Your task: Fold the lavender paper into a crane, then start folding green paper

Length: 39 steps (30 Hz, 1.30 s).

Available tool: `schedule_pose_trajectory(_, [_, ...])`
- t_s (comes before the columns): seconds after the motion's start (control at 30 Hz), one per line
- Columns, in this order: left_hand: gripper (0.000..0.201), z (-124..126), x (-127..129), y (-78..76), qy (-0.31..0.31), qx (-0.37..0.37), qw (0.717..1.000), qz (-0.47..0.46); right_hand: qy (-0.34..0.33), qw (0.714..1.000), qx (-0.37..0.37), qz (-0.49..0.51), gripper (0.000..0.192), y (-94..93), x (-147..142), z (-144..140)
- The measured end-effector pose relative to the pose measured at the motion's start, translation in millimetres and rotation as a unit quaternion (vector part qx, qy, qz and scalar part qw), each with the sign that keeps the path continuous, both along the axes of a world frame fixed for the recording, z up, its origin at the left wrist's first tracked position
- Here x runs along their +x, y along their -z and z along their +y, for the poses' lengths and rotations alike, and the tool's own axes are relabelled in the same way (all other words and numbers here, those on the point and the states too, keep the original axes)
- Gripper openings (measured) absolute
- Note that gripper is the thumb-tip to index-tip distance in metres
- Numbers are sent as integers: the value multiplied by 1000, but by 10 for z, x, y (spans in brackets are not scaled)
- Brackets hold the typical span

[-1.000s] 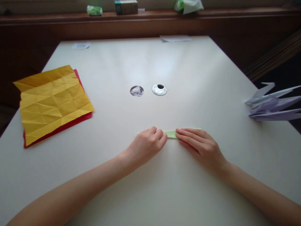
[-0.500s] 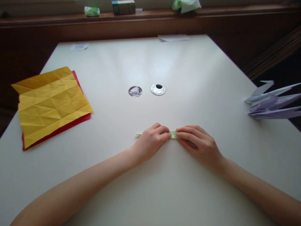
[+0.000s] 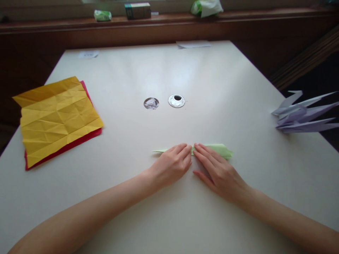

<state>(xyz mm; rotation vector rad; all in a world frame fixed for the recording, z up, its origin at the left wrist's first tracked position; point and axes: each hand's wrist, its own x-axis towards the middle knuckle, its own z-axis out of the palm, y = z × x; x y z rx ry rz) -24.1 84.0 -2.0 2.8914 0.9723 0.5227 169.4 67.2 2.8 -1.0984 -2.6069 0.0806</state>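
A narrow folded strip of pale green paper (image 3: 221, 150) lies flat on the white table (image 3: 185, 70), near the front middle. My left hand (image 3: 172, 164) rests on its left half, fingers flat and pressing down; only a thin green tip shows past the knuckles. My right hand (image 3: 215, 171) lies flat on the strip's middle, fingertips touching those of the left hand. The strip's right end sticks out beyond the right hand's fingers.
A creased yellow sheet (image 3: 57, 118) lies over a red sheet (image 3: 66, 146) at the left. Purple folded paper cranes (image 3: 303, 114) sit at the right edge. Two round holes (image 3: 176, 101) are in the table's middle. Small packets and a box (image 3: 137, 10) stand on the far ledge.
Both hands have flattened out on the green strip and their fingertips have come together. The right hand slid left, which uncovered the strip's right end.
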Motion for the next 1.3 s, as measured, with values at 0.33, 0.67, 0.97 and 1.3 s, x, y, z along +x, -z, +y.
schedule_pose_trajectory(0.33, [49,-123,-89,29,-13,-88,996,-6,42,997,-31,-62,79,64,96,-144])
schedule_pose_trajectory(0.67, [45,-108,-84,23,-13,-77,997,-1,118,992,-15,-43,70,81,335,-127])
schedule_pose_trajectory(0.97, [17,-61,-134,19,-20,22,999,-16,25,998,29,44,29,-22,464,155])
schedule_pose_trajectory(1.3, [19,-84,-140,-22,-9,-25,998,-51,-26,995,49,85,23,5,304,166])
